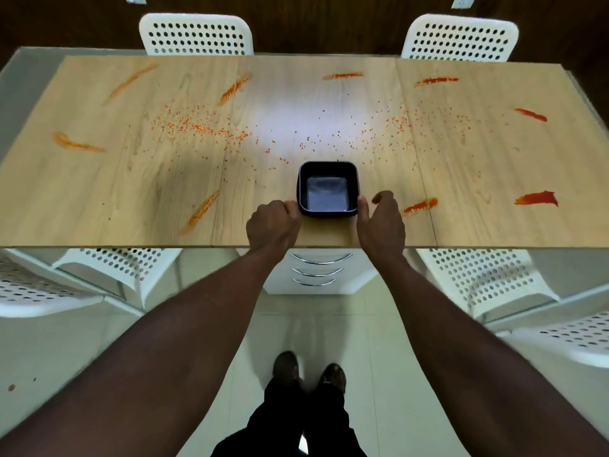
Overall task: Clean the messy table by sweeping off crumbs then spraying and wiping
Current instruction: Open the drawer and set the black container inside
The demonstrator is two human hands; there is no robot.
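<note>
Pale wooden surface (131, 192) strewn with orange crumbs (197, 127) and red smears (535, 199); an empty black tub (328, 189) sits by its near edge, left hand (273, 222) gripping the left rim, right hand (382, 219) loosely curled, thumb alone pressing the right wall, likely positioning it to catch crumbs

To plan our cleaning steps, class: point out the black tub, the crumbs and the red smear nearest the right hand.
black tub (327, 192): head view, its bare inner floor.
crumbs (197, 127): head view, the dense patch left of centre.
red smear (420, 206): head view, middle of the streak.
</note>
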